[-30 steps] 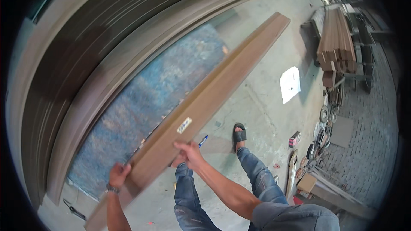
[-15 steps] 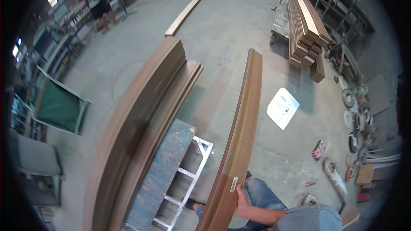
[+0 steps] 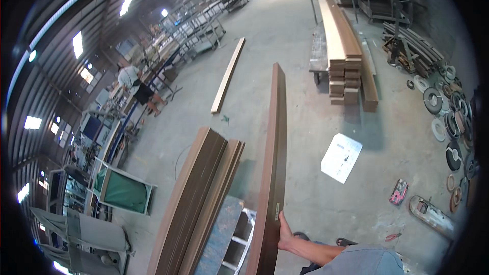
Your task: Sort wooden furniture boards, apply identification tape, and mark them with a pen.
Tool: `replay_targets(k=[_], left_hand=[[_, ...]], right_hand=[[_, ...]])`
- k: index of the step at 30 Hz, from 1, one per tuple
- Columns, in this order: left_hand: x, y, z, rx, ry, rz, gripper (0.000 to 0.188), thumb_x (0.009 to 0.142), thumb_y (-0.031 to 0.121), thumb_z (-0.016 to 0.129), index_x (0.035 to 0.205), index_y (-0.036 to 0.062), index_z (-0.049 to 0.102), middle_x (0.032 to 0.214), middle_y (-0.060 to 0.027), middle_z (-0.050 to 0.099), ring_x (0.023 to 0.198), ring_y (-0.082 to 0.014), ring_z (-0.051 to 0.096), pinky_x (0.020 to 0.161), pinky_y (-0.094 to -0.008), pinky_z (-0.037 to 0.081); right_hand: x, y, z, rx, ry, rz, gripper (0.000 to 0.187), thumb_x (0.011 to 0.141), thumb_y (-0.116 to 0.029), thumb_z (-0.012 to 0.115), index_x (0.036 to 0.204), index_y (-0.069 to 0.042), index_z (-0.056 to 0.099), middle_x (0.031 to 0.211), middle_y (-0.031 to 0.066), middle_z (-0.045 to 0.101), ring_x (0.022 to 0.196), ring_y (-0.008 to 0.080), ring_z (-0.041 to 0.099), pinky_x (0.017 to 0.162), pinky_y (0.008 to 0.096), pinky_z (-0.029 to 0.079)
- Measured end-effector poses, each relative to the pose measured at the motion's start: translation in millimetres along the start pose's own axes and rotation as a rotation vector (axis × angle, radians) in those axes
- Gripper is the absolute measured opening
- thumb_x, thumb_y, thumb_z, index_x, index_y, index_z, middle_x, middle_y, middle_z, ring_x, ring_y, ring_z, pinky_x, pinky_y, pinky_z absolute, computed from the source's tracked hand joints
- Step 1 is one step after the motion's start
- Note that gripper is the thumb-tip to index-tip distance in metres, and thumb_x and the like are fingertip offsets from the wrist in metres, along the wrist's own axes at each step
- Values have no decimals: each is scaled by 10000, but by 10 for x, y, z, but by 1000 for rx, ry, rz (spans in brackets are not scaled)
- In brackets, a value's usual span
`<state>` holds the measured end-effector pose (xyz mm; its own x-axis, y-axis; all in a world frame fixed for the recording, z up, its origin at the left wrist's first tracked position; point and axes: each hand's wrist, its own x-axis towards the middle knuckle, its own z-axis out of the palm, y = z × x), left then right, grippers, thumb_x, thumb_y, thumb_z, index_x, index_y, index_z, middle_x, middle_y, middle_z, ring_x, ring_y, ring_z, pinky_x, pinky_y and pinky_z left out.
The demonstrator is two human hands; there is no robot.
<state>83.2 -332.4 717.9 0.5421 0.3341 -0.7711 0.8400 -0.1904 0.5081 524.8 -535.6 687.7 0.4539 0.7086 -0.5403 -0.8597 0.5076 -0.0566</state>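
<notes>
My right hand (image 3: 286,230) is closed on the edge of a long brown plank (image 3: 272,158), its thumb beside a small pale label (image 3: 277,211). The plank stands on edge, slanting away from me, and its near end leaves the picture's lower border. Left of it, brown planks (image 3: 189,198) lie side by side in a stack, next to a worn blue-grey board (image 3: 221,231) and a white metal frame (image 3: 239,244). My left hand is out of sight.
Ahead on the right, a trolley (image 3: 317,53) carries stacked planks (image 3: 340,35). A paper sheet (image 3: 341,158), a single pale plank (image 3: 227,76) and pink-handled pliers (image 3: 392,237) lie on the floor. Rolls (image 3: 433,101) line the right side. A person (image 3: 136,84) stands at a far-left workbench.
The view has tilted upward, showing more of the hall. The held plank has turned more onto its edge and swung left at its far end. My right hand still grips it.
</notes>
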Motion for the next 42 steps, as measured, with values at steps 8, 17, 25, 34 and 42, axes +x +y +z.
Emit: replay_targets(k=[8, 17, 25, 34, 42], left_hand=[[-16, -101, 1513, 10, -71, -10, 720, 1014, 560, 502, 1382, -57, 554, 1365, -196, 607, 1250, -304, 562, 1081, -400, 411], [-882, 1003, 2373, 26, -55, -133, 748, 998, 578, 519, 1378, -66, 552, 1361, -207, 609, 1248, -310, 566, 1081, -405, 411], [-356, 2965, 2993, 52, 41, -181, 774, 983, 594, 534, 1375, -73, 551, 1356, -216, 611, 1246, -315, 570, 1081, -409, 411], [-192, 4920, 3543, 5, 85, -345, 803, 967, 612, 550, 1372, -82, 549, 1351, -227, 613, 1244, -321, 574, 1081, -414, 411], [475, 6189, 3671, 283, 187, -267, 900, 896, 672, 610, 1335, -113, 564, 1302, -268, 633, 1230, -343, 592, 1071, -431, 421]], right_hand=[[-1003, -1153, -375, -99, -82, 6, 987, 888, -850, 354, 1446, -50, 498, 1309, 109, 634, 1223, 289, 555, 1068, 456, 425], [-1301, -2701, -662, -65, -376, -78, 315, 1000, -258, 588, 1233, -51, 537, 971, 151, 640, 869, 274, 659, 757, 389, 582], [-879, -4626, -838, 193, -849, -1, 414, 1034, -348, 519, 1332, -60, 524, 1068, 131, 616, 992, 302, 621, 882, 424, 547], [-872, -6919, -388, 266, -925, -86, 465, 1047, -341, 471, 1366, -4, 501, 1033, 109, 584, 983, 284, 585, 958, 412, 490], [-395, -8452, -114, 257, -879, -193, 497, 1043, -356, 424, 1360, 21, 492, 963, 97, 590, 903, 258, 582, 948, 392, 490]])
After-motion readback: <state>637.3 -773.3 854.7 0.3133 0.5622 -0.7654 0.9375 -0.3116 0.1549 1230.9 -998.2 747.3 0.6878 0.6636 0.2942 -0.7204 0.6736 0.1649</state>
